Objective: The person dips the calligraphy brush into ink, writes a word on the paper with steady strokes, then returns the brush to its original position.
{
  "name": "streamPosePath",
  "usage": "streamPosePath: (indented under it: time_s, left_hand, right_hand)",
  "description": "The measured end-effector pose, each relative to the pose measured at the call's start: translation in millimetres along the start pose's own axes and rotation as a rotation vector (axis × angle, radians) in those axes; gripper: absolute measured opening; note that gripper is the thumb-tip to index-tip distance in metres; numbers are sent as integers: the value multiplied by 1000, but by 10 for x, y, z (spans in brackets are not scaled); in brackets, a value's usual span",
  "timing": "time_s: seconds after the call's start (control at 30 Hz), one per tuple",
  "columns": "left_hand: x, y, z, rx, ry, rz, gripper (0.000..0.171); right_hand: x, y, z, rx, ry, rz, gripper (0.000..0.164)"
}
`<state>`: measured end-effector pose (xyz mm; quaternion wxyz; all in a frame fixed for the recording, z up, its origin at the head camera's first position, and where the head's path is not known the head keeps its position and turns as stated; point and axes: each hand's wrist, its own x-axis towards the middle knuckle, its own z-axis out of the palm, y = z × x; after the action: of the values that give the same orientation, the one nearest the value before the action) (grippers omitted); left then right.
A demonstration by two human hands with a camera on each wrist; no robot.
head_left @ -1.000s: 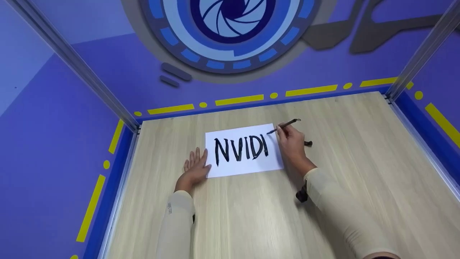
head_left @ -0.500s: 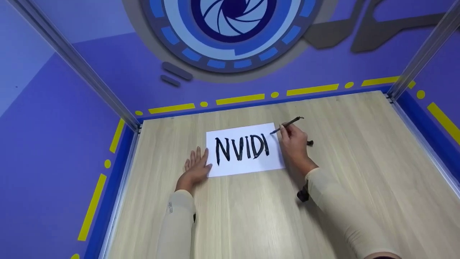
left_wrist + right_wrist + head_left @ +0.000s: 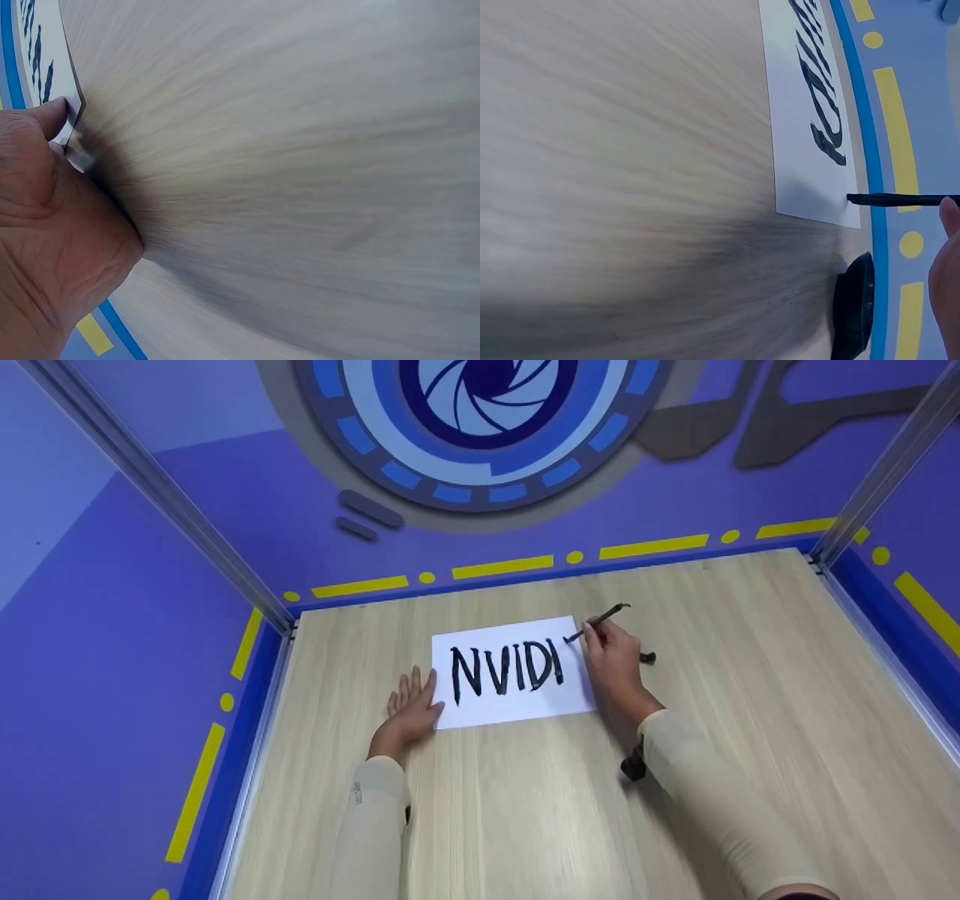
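A white sheet of paper (image 3: 517,711) lies on the wooden table, bearing the thick black letters "NVIDI" (image 3: 506,669). My right hand (image 3: 615,660) pinches a dark, thin paintbrush (image 3: 611,613) between thumb and fingers. Its black tip is right at the paper near the upper right corner, just right of the last letter; the right wrist view shows the brush (image 3: 892,199) from the side. At the paper's left edge rests my left hand (image 3: 409,712), fingers spread and straight, the thumb on the sheet. The left wrist view shows that thumb (image 3: 51,118) over the paper's corner.
A black, shallow dish (image 3: 853,307) stands on the table right of the paper, mostly hidden behind the right hand in the head view. Blue printed walls (image 3: 495,540) with yellow marks enclose the table at the back and sides.
The brush tip has shifted slightly right, then a touch lower toward the paper. The left hand keeps its place, and the letters look the same.
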<state>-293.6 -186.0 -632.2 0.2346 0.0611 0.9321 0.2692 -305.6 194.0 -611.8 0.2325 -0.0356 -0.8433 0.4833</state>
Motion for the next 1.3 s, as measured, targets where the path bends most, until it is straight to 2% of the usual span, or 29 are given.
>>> streamPosePath:
  time_s: [0.17, 0.43, 0.53, 0.73, 1.0, 1.2, 1.3]
  left_hand:
    - [14, -17, 10, 6, 5, 2, 71]
    - [20, -24, 13, 2, 5, 8, 71]
    - [10, -18, 7, 3, 3, 4, 71]
    - [-3, 2, 4, 2, 8, 0, 72]
    - [-11, 26, -6, -21, 7, -2, 72]
    - [33, -17, 13, -9, -23, -23, 73]
    - [44, -45, 27, -21, -16, -13, 74]
  right_hand:
    - [10, 5, -13, -30, -11, -25, 22]
    - [3, 18, -11, -117, -42, -131, 14]
    - [-12, 10, -16, -141, -58, -145, 13]
    - [-21, -1, -6, -134, -71, -143, 16]
    - [6, 24, 40, -122, -43, -216, 14]
    - [5, 17, 54, -118, -40, -207, 18]
    - [7, -4, 62, -116, -37, -213, 19]
